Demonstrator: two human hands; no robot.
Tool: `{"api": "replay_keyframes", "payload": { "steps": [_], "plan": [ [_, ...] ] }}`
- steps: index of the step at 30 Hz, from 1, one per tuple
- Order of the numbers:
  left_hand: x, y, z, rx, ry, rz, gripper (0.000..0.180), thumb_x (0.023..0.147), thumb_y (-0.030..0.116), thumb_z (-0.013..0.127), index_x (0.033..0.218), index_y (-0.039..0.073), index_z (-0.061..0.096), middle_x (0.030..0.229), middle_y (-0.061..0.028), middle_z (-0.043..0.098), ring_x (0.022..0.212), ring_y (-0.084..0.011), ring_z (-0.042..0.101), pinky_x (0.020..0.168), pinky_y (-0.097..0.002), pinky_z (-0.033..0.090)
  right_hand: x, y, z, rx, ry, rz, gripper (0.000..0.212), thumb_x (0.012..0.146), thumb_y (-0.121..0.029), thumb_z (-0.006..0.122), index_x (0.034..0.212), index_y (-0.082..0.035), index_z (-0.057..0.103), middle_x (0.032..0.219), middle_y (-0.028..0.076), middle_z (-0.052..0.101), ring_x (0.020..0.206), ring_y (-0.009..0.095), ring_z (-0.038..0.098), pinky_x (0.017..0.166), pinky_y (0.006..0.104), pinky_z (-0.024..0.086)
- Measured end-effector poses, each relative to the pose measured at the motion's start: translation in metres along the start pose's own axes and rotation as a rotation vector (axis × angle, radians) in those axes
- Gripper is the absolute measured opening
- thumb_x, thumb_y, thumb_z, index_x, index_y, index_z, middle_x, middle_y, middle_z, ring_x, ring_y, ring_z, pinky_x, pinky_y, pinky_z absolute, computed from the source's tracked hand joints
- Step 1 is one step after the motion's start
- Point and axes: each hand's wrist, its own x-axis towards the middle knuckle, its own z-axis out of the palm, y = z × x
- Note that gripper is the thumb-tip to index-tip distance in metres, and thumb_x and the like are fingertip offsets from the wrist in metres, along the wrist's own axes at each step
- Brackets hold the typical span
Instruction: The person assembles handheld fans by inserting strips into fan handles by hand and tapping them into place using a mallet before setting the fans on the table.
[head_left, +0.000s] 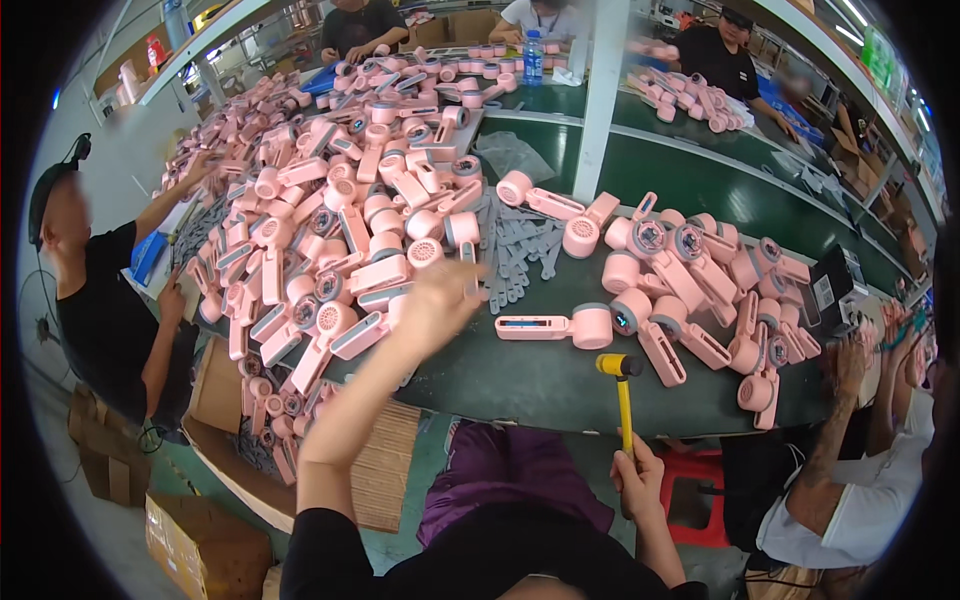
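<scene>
Pink plastic covers much of the dark green bench (450, 385): a deep heap of handheld fans (345, 205), with round heads and long handles, fills its left side and runs toward the far end. The left hand (440, 300) is over the near right edge of this heap, beside a spread of flat grey strips (515, 268). It is blurred, so I cannot tell whether its fingers are spread, pressed together or pinching a part.

The right hand (638, 475) wraps its fingers around the lower handle of a hammer (625, 405), near the bench's front edge. The handle is yellow; the head is yellow and black and points away from the body, just beside the round end of a single fan (560, 333). That fan lies sideways between the two hands, a long slot showing in its handle. To its right, a looser group of fans (690, 275) lies at many angles, some with dark round faces.

Beyond the strips are a clear bag (513, 155), a white post (600, 100) and a blue bottle (533, 62). A co-worker (95, 290) in black reaches into the heap from the left. Below the bench, a cardboard carton (382, 470) is at left and a red stool (695, 465) at right.
</scene>
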Motion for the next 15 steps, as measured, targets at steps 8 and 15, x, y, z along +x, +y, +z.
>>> {"api": "replay_keyframes", "payload": {
  "steps": [8, 15],
  "plan": [
    [-0.038, 0.064, 0.096, -0.039, 0.078, -0.146, 0.036, 0.074, 0.017, 0.069, 0.107, 0.006, 0.062, 0.098, -0.006, 0.063, 0.093, -0.0217, 0.057, 0.078, -0.0369, 0.041, -0.009, 0.005, -0.001, 0.027, -0.025, -0.017, 0.037, 0.089, -0.003, 0.051, 0.125, 0.002, 0.05, 0.06, 0.0, 0.051, 0.044, 0.004, 0.04, 0.041, 0.0179, 0.031],
    [-0.093, 0.061, 0.032, 0.583, 0.236, -0.519, 0.033, 0.07, 0.02, 0.073, 0.099, 0.008, 0.063, 0.093, -0.007, 0.058, 0.088, -0.0245, 0.054, 0.07, -0.0374, 0.042, -0.006, 0.008, -0.004, 0.028, -0.059, -0.023, 0.037, 0.09, -0.004, 0.05, 0.126, 0.003, 0.048, 0.06, 0.0, 0.051, 0.043, 0.004, 0.04, 0.04, 0.0176, 0.03]
  ]
}}
